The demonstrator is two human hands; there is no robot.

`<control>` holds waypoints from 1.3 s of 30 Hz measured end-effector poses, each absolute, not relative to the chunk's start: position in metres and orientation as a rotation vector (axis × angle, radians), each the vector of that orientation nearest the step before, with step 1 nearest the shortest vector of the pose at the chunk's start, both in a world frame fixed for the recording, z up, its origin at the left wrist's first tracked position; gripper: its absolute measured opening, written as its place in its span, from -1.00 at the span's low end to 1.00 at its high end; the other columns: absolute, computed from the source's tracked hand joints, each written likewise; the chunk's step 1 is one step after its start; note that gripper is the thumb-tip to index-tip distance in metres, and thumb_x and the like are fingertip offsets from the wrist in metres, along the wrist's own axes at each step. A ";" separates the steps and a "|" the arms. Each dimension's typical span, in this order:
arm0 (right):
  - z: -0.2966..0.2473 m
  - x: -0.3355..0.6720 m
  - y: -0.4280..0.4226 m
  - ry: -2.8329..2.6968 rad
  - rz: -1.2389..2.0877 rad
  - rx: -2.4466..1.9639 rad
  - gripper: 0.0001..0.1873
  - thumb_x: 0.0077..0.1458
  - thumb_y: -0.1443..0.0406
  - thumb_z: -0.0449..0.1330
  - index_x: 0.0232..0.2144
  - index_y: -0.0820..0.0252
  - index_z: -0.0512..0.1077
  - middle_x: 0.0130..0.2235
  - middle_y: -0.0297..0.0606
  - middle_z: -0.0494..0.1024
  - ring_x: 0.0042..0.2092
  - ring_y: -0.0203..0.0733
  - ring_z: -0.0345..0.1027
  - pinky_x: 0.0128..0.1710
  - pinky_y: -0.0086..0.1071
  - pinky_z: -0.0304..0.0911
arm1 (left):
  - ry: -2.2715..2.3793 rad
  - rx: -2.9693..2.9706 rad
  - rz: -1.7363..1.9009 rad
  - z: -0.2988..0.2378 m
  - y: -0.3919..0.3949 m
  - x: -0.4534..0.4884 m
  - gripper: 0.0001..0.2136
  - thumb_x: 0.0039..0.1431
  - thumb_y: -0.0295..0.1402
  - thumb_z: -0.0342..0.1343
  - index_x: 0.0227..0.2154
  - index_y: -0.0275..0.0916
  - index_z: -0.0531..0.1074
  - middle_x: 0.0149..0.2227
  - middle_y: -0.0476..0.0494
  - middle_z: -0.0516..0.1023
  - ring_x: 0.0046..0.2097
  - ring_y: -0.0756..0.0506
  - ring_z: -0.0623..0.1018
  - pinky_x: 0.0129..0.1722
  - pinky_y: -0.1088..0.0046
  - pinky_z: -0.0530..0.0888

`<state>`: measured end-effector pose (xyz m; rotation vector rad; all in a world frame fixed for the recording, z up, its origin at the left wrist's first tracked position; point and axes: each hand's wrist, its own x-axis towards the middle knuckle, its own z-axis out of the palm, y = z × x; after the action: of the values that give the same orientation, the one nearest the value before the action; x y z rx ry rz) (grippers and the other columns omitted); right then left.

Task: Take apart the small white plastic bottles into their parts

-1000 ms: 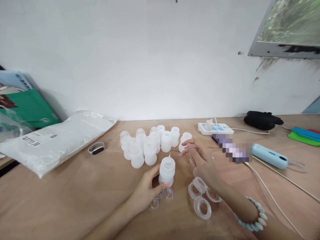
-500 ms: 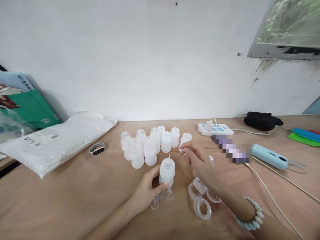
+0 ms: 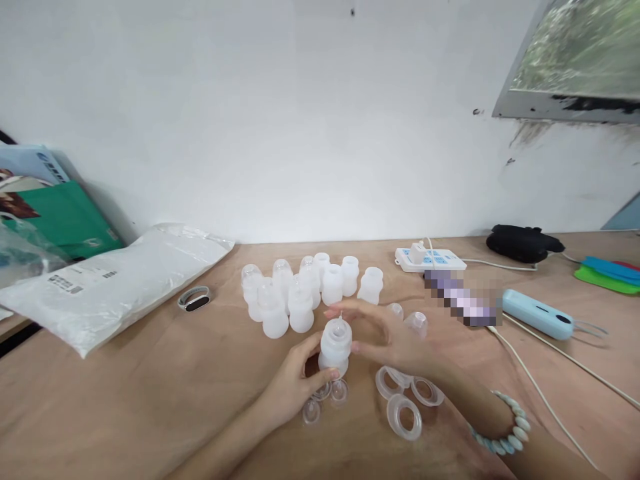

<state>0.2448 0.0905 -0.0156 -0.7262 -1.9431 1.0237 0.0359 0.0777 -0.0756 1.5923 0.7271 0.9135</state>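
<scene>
My left hand is wrapped round a white baby bottle, which stands upright on the table. A clear nipple sticks up at the bottle's top. Curved around that top from the right is my right hand, fingers and thumb spread apart. Its thumb is at the bottle's side, and its forefinger passes behind the nipple; contact is hard to judge. Loose clear nipples lie just in front of the bottle. Clear collar rings lie to the right, beneath my right forearm.
Several white bottles stand behind, some under clear domes. Clear dome caps sit right of my hand. A power strip, phone, pale blue device and cables lie farther right. A wristband and white parcel are left.
My right hand has moved left and down, from above the caps to around the top of the bottle. My left hand and the bottle have stayed in place.
</scene>
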 end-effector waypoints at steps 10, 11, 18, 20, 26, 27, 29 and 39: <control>-0.027 0.222 0.080 -2.080 0.388 -0.980 -0.67 -0.01 0.18 0.41 -0.28 0.22 0.42 -0.29 -0.27 0.35 -0.24 -0.12 0.31 -0.24 -0.23 0.31 | 0.907 1.753 0.975 -0.066 0.071 0.042 -0.74 0.14 -0.20 0.23 -0.22 -0.28 0.50 -0.30 -0.12 0.56 -0.22 -0.19 0.49 -0.18 0.35 0.41; -0.029 0.220 0.078 -2.052 0.366 -1.009 -0.65 -0.03 0.17 0.43 -0.32 0.22 0.40 -0.30 -0.28 0.35 -0.27 -0.14 0.30 -0.26 -0.25 0.30 | 0.911 1.761 0.973 -0.066 0.070 0.043 -0.74 0.14 -0.18 0.23 -0.24 -0.28 0.50 -0.32 -0.11 0.56 -0.24 -0.18 0.49 -0.19 0.35 0.41; -0.021 0.230 0.083 -2.177 0.436 -0.884 -0.58 0.01 0.14 0.40 -0.13 0.19 0.43 -0.25 -0.28 0.34 -0.21 -0.15 0.30 -0.21 -0.26 0.32 | 0.889 1.738 0.908 -0.063 0.071 0.041 -0.70 0.14 -0.17 0.22 -0.20 -0.29 0.49 -0.32 -0.08 0.52 -0.29 -0.13 0.42 -0.27 0.42 0.36; -0.017 0.234 0.086 -2.229 0.534 -0.850 -0.60 0.03 0.13 0.38 -0.12 0.18 0.46 -0.24 -0.27 0.34 -0.21 -0.17 0.30 -0.21 -0.29 0.33 | 0.888 1.750 0.889 -0.065 0.072 0.041 -0.70 0.13 -0.20 0.23 -0.17 -0.30 0.48 -0.31 -0.08 0.52 -0.31 -0.11 0.40 -0.30 0.45 0.33; -0.021 0.227 0.082 -2.155 0.397 -0.988 -0.66 0.09 0.04 0.31 -0.27 0.19 0.50 -0.33 -0.29 0.31 -0.30 -0.17 0.28 -0.30 -0.30 0.30 | 0.900 1.747 0.911 -0.069 0.073 0.040 -0.72 0.13 -0.22 0.21 -0.17 -0.29 0.49 -0.32 -0.07 0.51 -0.30 -0.11 0.40 -0.31 0.46 0.32; -0.020 0.226 0.082 -2.160 0.390 -1.010 -0.66 0.09 0.05 0.32 -0.25 0.19 0.50 -0.32 -0.28 0.33 -0.29 -0.16 0.30 -0.29 -0.29 0.31 | 0.902 1.747 0.912 -0.069 0.074 0.040 -0.74 0.13 -0.23 0.22 -0.18 -0.29 0.49 -0.31 -0.07 0.52 -0.29 -0.12 0.41 -0.30 0.45 0.33; -0.015 0.230 0.083 -2.214 0.394 -1.014 -0.64 0.08 0.10 0.33 -0.15 0.20 0.48 -0.25 -0.22 0.40 -0.21 -0.11 0.35 -0.22 -0.26 0.33 | 0.905 1.743 0.906 -0.069 0.074 0.039 -0.76 0.12 -0.25 0.22 -0.22 -0.29 0.49 -0.31 -0.08 0.53 -0.28 -0.13 0.42 -0.28 0.44 0.34; -0.011 0.291 0.076 -2.502 -0.264 -1.683 -0.91 0.11 0.40 0.22 -0.44 0.18 0.43 -0.41 -0.14 0.56 -0.41 -0.07 0.43 -0.52 -0.33 0.05 | 0.891 1.667 0.883 -0.071 0.077 0.038 -0.73 0.10 -0.30 0.23 -0.16 -0.31 0.48 -0.20 -0.16 0.55 -0.15 -0.21 0.45 -0.12 0.32 0.38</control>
<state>0.2906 0.0762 -0.0108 -1.6828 -2.5019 -0.2638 0.0377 0.0766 -0.0714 1.6671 0.8913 0.8832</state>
